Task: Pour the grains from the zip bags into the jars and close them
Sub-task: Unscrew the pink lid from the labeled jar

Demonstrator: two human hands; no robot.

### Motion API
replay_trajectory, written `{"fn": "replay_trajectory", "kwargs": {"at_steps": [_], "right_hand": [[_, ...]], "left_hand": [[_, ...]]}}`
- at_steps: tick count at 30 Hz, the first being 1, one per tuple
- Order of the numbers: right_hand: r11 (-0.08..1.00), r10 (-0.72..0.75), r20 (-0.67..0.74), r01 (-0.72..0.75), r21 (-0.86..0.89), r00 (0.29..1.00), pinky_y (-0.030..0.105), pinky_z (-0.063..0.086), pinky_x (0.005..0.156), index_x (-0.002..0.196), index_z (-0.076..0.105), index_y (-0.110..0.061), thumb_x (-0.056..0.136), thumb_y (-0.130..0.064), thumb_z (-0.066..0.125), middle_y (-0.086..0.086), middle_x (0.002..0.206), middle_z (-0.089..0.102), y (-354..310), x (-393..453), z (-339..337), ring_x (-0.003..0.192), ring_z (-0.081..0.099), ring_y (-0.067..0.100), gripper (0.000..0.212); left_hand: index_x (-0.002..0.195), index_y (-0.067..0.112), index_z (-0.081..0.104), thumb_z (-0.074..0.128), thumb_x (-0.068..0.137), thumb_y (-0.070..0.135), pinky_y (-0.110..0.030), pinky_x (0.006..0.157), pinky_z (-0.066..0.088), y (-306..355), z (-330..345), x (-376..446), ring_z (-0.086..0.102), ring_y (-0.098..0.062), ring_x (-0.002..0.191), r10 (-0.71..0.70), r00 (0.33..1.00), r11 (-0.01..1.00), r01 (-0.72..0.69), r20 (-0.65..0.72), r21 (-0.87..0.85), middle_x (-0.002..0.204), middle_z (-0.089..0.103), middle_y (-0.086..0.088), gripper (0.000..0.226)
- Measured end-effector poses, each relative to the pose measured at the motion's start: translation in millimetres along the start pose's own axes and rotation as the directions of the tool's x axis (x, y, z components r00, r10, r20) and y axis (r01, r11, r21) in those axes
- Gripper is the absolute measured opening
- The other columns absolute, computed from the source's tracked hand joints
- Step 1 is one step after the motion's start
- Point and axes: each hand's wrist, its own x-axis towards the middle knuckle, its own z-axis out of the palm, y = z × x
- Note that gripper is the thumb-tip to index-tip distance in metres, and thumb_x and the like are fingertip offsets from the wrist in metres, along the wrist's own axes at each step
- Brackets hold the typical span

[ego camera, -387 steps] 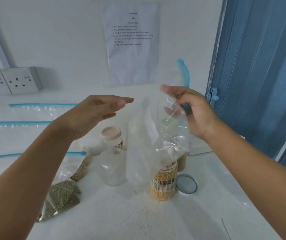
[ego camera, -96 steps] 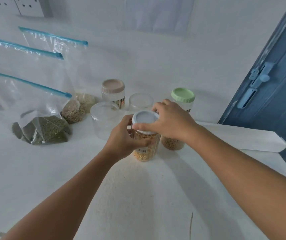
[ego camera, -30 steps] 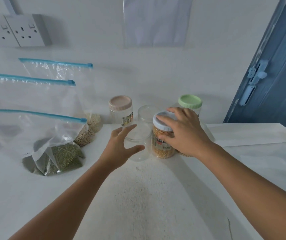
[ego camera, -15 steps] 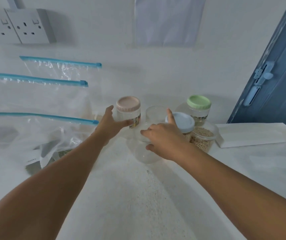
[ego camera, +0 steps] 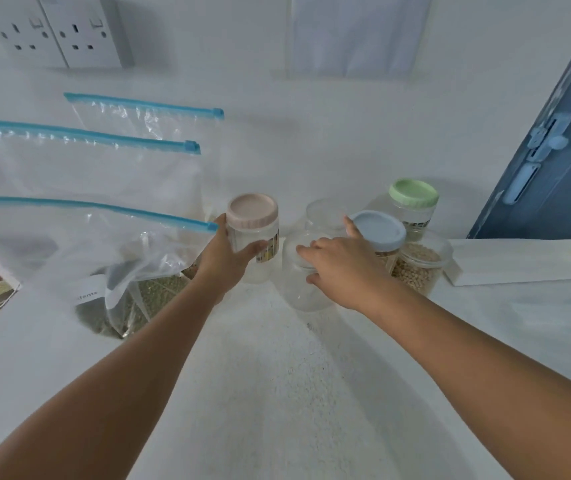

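The left hand (ego camera: 224,261) gripped the pink-lidded jar (ego camera: 254,237), fingers and thumb curled round its clear body just below the lid. The right hand (ego camera: 337,268) rested over the mouth of an open, empty jar (ego camera: 303,289) on the white worktop (ego camera: 294,393), its fingers loosely curled on the rim. Just right of it stood the blue-lidded jar (ego camera: 379,233), and beyond that an open jar of pale grains (ego camera: 419,268) and a green-lidded jar (ego camera: 414,206). Another empty jar (ego camera: 324,214) stood behind. Three zip bags leaned at the left; the nearest zip bag (ego camera: 104,251) held green grains at its bottom.
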Motion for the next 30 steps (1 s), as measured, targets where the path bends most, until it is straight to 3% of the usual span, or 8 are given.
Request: {"fn": "replay_trajectory", "kwargs": {"at_steps": [2, 4, 9, 15, 18, 23, 27, 30], "right_hand": [[1.000, -0.022, 0.006, 0.022, -0.008, 1.000, 0.049, 0.030, 0.117, 0.146, 0.047, -0.018, 0.104, -0.038, 0.057, 0.003, 0.128, 0.066, -1.9, -1.2, 1.4, 0.116, 0.063, 0.029, 0.048], [1.000, -0.023, -0.009, 0.023, 0.016, 1.000, 0.039, 0.047, 0.075, 0.142, 0.047, -0.014, 0.103, -0.026, 0.060, 0.005, 0.119, 0.063, -4.3, -2.8, 4.5, 0.103, 0.062, 0.030, 0.043], [0.999, 0.009, 0.017, -0.009, 0.047, 1.000, 0.031, 0.016, 0.046, 0.133, 0.048, -0.010, 0.098, -0.008, 0.063, 0.008, 0.109, 0.058, -7.3, -4.2, 4.8, 0.075, 0.044, 0.025, 0.038], [0.999, -0.005, 0.005, 0.004, 0.054, 1.000, 0.033, 0.028, 0.049, 0.131, 0.049, -0.011, 0.099, -0.009, 0.062, 0.008, 0.110, 0.058, -5.5, -6.1, 7.2, 0.089, 0.061, 0.030, 0.035], [0.988, -0.022, 0.071, 0.011, 0.153, 0.997, 0.042, 0.053, 0.074, 0.137, 0.049, -0.012, 0.102, -0.014, 0.059, 0.010, 0.119, 0.060, 0.9, -6.8, -1.0, 0.104, 0.063, 0.032, 0.037], [0.893, 0.006, 0.028, -0.018, 0.450, 1.000, 0.046, 0.045, 0.109, 0.155, 0.042, -0.020, 0.103, -0.003, 0.049, 0.009, 0.152, 0.049, 8.1, -18.2, -34.7, 0.138, 0.050, 0.030, 0.056], [0.664, 0.031, 0.011, -0.028, 0.747, 0.999, 0.032, 0.042, 0.109, 0.155, 0.046, -0.028, 0.107, -0.045, 0.050, -0.004, 0.156, 0.051, -2.8, -36.3, -72.8, 0.139, 0.051, 0.016, 0.051], [0.777, -0.082, 0.165, -0.040, 0.628, 0.983, 0.038, 0.042, 0.111, 0.157, 0.041, -0.030, 0.087, -0.082, 0.054, -0.004, 0.157, 0.047, -14.7, -48.7, -86.5, 0.141, 0.048, 0.019, 0.088]], "left_hand": [[0.146, 0.027, 0.043, 0.084, 0.086, 0.038, -0.052, 0.116, 0.043, -1.5, -4.6, -23.6, 0.051, -0.022, 0.136, 0.044, 0.998, 0.999, -0.045, -0.038, -0.027, 0.143, 0.056, 0.005, 0.074], [0.142, 0.035, 0.042, 0.086, 0.085, 0.035, -0.048, 0.116, 0.043, -1.9, -6.5, -47.4, 0.052, -0.018, 0.134, 0.084, 0.995, 0.995, -0.086, -0.050, -0.039, 0.139, 0.054, 0.011, 0.072], [0.152, 0.030, 0.036, 0.087, 0.079, 0.042, -0.036, 0.105, 0.046, 0.4, -10.6, -98.4, 0.053, -0.015, 0.131, 0.037, 0.999, 0.997, -0.038, -0.021, -0.064, 0.146, 0.051, 0.008, 0.090], [0.152, 0.031, 0.037, 0.089, 0.073, 0.046, -0.034, 0.100, 0.051, 5.4, -21.6, -134.2, 0.056, -0.005, 0.125, -0.011, 0.997, 0.995, 0.019, 0.081, -0.101, 0.140, 0.056, 0.011, 0.096], [0.151, 0.035, 0.037, 0.089, 0.070, 0.049, -0.029, 0.096, 0.052, 7.9, -27.7, -145.5, 0.056, -0.001, 0.125, -0.015, 0.987, 0.995, 0.031, 0.159, -0.094, 0.140, 0.056, 0.015, 0.096], [0.143, 0.037, 0.042, 0.094, 0.067, 0.041, -0.025, 0.094, 0.051, 14.9, -28.2, -146.1, 0.055, -0.005, 0.128, -0.023, 0.972, 0.994, 0.048, 0.233, -0.103, 0.138, 0.055, 0.016, 0.093], [0.140, 0.040, 0.046, 0.102, 0.058, 0.038, -0.033, 0.105, 0.049, 22.6, -17.9, -140.4, 0.059, -0.001, 0.122, 0.024, 0.983, 0.989, 0.002, 0.180, -0.145, 0.128, 0.063, 0.020, 0.099], [0.136, 0.036, 0.053, 0.104, 0.055, 0.038, -0.043, 0.102, 0.056, 27.1, -4.9, -138.6, 0.067, -0.006, 0.115, 0.066, 0.986, 0.989, -0.044, 0.150, -0.142, 0.123, 0.070, 0.013, 0.096]]}}
